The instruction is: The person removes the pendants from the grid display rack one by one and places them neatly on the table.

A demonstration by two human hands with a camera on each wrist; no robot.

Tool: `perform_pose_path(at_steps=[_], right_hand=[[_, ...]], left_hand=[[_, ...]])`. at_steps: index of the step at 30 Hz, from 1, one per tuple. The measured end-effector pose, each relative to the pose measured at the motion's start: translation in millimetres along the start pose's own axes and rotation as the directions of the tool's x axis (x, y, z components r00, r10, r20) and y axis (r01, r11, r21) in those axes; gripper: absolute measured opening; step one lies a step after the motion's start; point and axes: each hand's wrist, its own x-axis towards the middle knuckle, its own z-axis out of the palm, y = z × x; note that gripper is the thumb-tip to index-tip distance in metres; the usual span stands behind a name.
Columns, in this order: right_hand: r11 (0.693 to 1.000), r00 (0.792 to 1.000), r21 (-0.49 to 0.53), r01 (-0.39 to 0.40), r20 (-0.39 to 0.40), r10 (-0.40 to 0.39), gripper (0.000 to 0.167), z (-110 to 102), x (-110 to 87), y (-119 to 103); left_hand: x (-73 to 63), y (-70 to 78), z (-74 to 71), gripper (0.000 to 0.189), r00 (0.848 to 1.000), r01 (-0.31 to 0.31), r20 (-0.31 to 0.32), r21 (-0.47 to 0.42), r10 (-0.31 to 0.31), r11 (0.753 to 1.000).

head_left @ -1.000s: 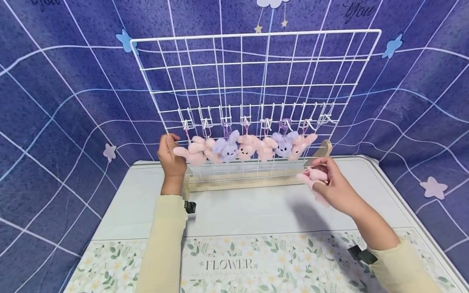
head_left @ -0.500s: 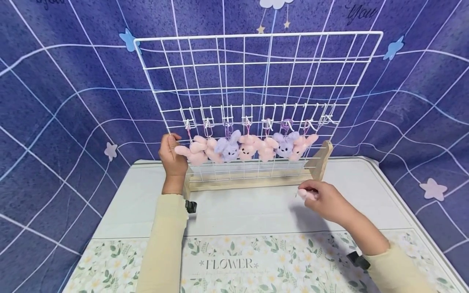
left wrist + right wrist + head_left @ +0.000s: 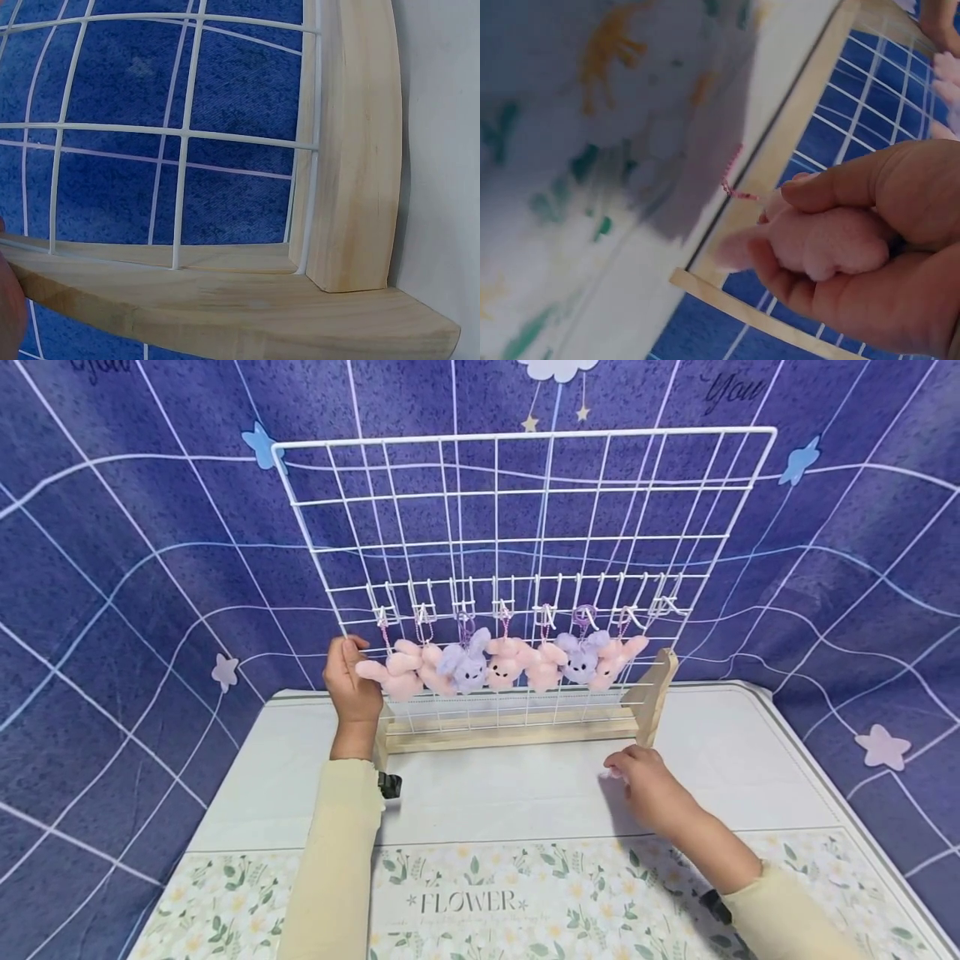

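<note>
In the head view a white wire grid rack (image 3: 525,537) stands on a wooden base. My left hand (image 3: 352,689) grips the rack's left side; in the left wrist view only a sliver of this hand shows beside the wooden side piece (image 3: 247,307). My right hand (image 3: 651,789) is over the table, in front of the base's right end. It pinches a pink plush bunny keychain (image 3: 829,240), mostly hidden by the hand in the head view. Its pink bead chain (image 3: 726,184) hangs free in the right wrist view.
Pink and purple plush bunnies, such as this purple one (image 3: 467,668), hang in a row on hooks. The rightmost hook (image 3: 663,606) bears nothing. A floral mat (image 3: 480,877) covers the table's front; a blue patterned cloth (image 3: 112,610) surrounds it.
My right hand has moved down from beside the rack's right end towards the table, with the pink plush bunny turned mostly out of sight. The left hand keeps its place.
</note>
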Motion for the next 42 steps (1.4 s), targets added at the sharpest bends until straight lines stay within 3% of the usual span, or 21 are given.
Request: perform_pose_path(at_steps=[7,11,17,22,25,29,33,36,38,39,40,42], right_hand=[[0.989,0.999,-0.144,-0.033,-0.028,0.029,0.031,14,-5.1,3],[0.979,0.999,-0.202,-0.02,-0.049,0.011,0.023,20,-6.1,6],[0.974,0.992,-0.223,-0.036,0.113,0.062,0.032,20,-7.4,4],[0.985,0.958,-0.16,-0.066,0.265,0.107,0.051,13,-5.3,3],[0.99,0.946,-0.12,-0.077,0.306,0.111,0.055,5,-2.4,2],[0.993,0.962,-0.045,-0.111,0.245,0.119,0.048,-6,3.0,-1],[0.974,0.979,0.134,-0.181,0.121,0.165,0.045,-13,12.6,-2],[0.924,0.979,0.324,-0.205,0.05,0.199,0.046,-14,21.9,-1],[0.857,0.97,0.463,-0.226,0.028,0.241,0.048,-15,28.2,-2],[0.808,0.963,0.54,-0.237,0.021,0.269,0.048,-16,31.3,-4],[0.739,0.953,0.625,-0.25,0.023,0.303,0.047,-17,34.5,-6],[0.572,0.926,0.774,-0.272,0.049,0.374,0.047,-22,40.8,-12]], left_hand=[[-1.5,31.2,-1.2,0.027,1.0,-0.018,-0.003,-0.036,0.018,0.999],[-1.4,32.1,-2.1,0.028,1.0,-0.023,-0.004,-0.019,0.023,1.0],[-0.1,33.4,-1.6,0.028,1.0,-0.029,-0.007,-0.023,0.029,0.999],[0.4,32.9,-1.1,0.027,1.0,-0.03,-0.005,-0.039,0.03,0.999],[0.5,22.3,-0.5,0.028,1.0,-0.028,-0.009,-0.045,0.028,0.999],[1.1,2.1,0.1,0.03,1.0,-0.024,-0.009,-0.021,0.024,0.999],[2.4,-6.0,-1.5,0.03,1.0,-0.014,0.003,0.003,0.014,1.0],[2.5,-6.7,-2.9,0.031,1.0,-0.008,0.016,0.008,0.008,1.0],[2.0,-6.2,-3.5,0.032,1.0,-0.007,0.021,0.009,0.007,1.0],[1.8,-6.1,-3.7,0.033,1.0,-0.007,0.024,0.01,0.007,1.0],[1.4,-6.1,-3.9,0.033,1.0,-0.007,0.026,0.012,0.006,1.0],[0.6,-6.0,-3.9,0.033,1.0,-0.003,0.03,0.014,0.003,1.0]])
